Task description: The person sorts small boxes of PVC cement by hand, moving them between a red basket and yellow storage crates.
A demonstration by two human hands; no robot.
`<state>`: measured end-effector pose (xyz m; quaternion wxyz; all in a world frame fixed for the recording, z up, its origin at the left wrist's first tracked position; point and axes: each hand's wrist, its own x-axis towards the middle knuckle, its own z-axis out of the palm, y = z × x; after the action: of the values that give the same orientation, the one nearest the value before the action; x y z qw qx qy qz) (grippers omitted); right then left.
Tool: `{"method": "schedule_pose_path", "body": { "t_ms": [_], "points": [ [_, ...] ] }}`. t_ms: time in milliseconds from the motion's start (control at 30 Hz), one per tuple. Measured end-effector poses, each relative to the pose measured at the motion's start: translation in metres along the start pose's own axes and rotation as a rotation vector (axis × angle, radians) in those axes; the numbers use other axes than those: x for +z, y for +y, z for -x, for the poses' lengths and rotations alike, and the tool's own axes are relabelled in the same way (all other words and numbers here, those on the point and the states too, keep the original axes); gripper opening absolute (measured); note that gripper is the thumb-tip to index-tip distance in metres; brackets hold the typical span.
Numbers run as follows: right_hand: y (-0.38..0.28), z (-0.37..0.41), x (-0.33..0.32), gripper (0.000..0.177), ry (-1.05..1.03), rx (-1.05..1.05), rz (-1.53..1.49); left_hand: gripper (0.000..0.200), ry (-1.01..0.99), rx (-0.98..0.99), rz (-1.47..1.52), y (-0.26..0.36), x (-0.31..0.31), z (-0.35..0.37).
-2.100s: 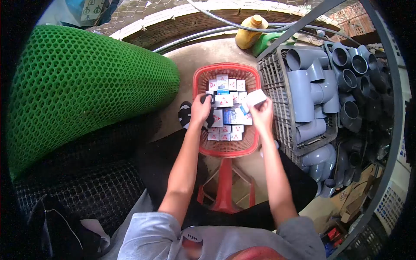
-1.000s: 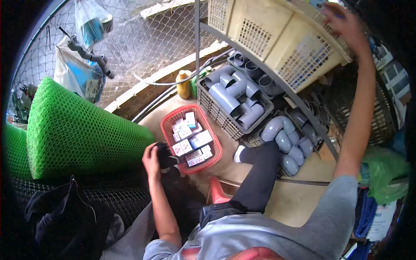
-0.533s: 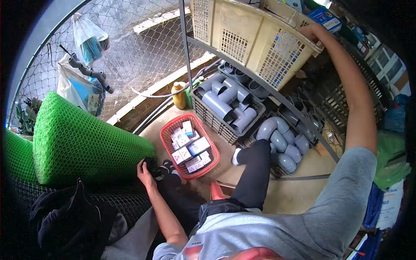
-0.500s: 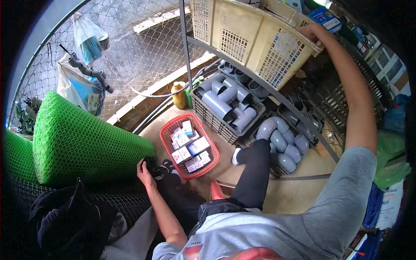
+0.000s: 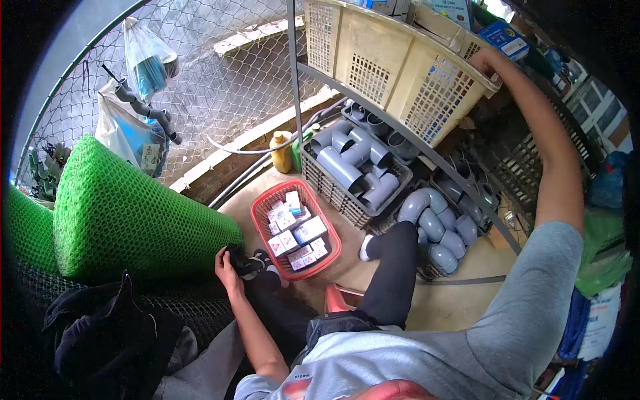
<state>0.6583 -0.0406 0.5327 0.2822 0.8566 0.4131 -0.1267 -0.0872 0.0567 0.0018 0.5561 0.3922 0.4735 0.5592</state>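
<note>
At the upper right, my right hand (image 5: 489, 61) is curled over the rim of a cream plastic crate (image 5: 367, 50), near its corner, and its fingertips are hidden inside. My left hand (image 5: 229, 270) hangs low beside my leg, fingers loosely apart, close to the end of a green plastic mesh roll (image 5: 140, 213) and a small black shape I cannot make out. To the right of that hand, a red plastic basket (image 5: 265, 195) stands on the floor. Several small white boxes (image 5: 310, 231) with printed sides lie in it.
Under the rack's metal bar (image 5: 440, 158) stand grey crates holding grey pipe fittings (image 5: 339, 167) and pipe elbows (image 5: 432, 223). A yellow bottle (image 5: 281, 153) is by the chain-link fence (image 5: 213, 87). Plastic bags (image 5: 148, 63) hang there. Dark clothing (image 5: 100, 333) lies at lower left.
The whole view has shifted slightly right and down. My right hand stays at the crate's rim and my left hand stays beside my leg.
</note>
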Motion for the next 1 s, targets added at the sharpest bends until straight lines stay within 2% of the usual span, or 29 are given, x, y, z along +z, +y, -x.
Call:
{"method": "schedule_pose_path", "body": {
  "t_ms": [67, 167, 200, 300, 400, 533, 600, 667, 700, 767, 900, 1000],
  "points": [
    [0.025, -0.035, 0.006, 0.073, -0.14, -0.073, -0.229, 0.021, 0.005, 0.02, 0.002, -0.001, 0.001, -0.003],
    [0.052, -0.074, 0.017, 0.071, -0.042, -0.154, -0.267, 0.02, 0.029, 0.015, -0.079, -0.001, 0.003, -0.005],
    [0.04, -0.057, 0.014, 0.067, 0.011, -0.058, -0.272, 0.02, 0.024, 0.011, -0.087, 0.009, 0.009, -0.001],
    [0.083, -0.118, 0.024, 0.063, -0.04, -0.096, -0.208, 0.02, 0.023, 0.012, -0.121, 0.006, 0.005, -0.003],
    [0.021, -0.024, 0.008, 0.058, -0.04, -0.208, -0.211, 0.02, 0.031, -0.01, -0.133, 0.012, 0.009, -0.002],
    [0.042, -0.058, 0.012, 0.068, -0.167, -0.185, -0.204, 0.021, 0.011, -0.019, -0.102, 0.008, 0.008, -0.003],
    [0.04, -0.054, 0.007, 0.069, -0.059, -0.097, 0.043, 0.022, 0.018, -0.018, -0.129, -0.003, 0.005, -0.011],
    [0.014, -0.008, 0.004, 0.069, 0.042, -0.083, -0.047, 0.023, 0.053, 0.016, -0.186, -0.001, 0.0, -0.01],
    [-0.046, 0.013, 0.0, 0.069, 0.022, -0.13, -0.027, 0.023, 0.082, 0.039, -0.223, 0.003, 0.005, -0.006],
    [-0.046, 0.024, 0.009, 0.067, 0.129, -0.233, -0.096, 0.023, 0.076, -0.006, -0.161, 0.01, 0.005, -0.004],
    [-0.051, 0.035, 0.004, 0.062, 0.38, -0.353, -0.299, 0.021, 0.113, 0.023, -0.144, 0.019, 0.01, 0.004],
    [-0.005, -0.005, 0.008, 0.059, 0.578, -0.377, -0.454, 0.02, 0.104, 0.012, -0.055, 0.012, 0.005, 0.004]
  ]
}}
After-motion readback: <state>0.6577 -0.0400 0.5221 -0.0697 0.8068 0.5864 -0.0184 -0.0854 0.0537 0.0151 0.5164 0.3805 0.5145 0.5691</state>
